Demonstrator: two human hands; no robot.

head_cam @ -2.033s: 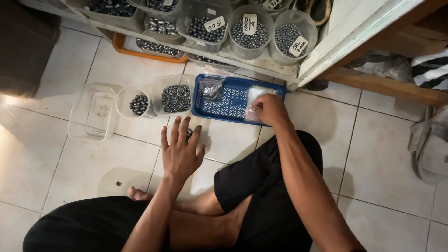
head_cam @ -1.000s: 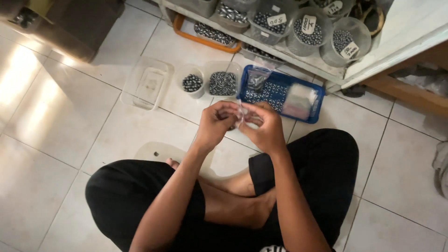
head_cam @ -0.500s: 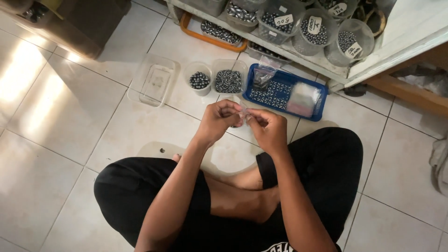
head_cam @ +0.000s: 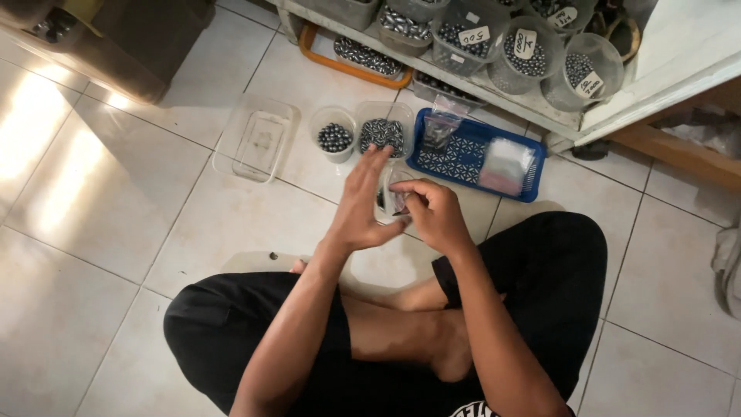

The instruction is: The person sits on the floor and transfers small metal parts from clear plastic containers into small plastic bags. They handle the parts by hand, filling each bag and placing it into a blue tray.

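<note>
Head view: left hand (head_cam: 363, 202) now spread, no longer pinching; right hand (head_cam: 434, 212) still pinching small clear bag (head_cam: 396, 197).

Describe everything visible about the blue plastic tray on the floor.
The blue rectangular plastic tray lies flat on the white tiled floor, just in front of the low shelf. Its base has a perforated lattice pattern and low walls. Inside, a small clear bag leans at its left end and a stack of clear plastic bags lies at the right. Neither hand touches it.
</note>
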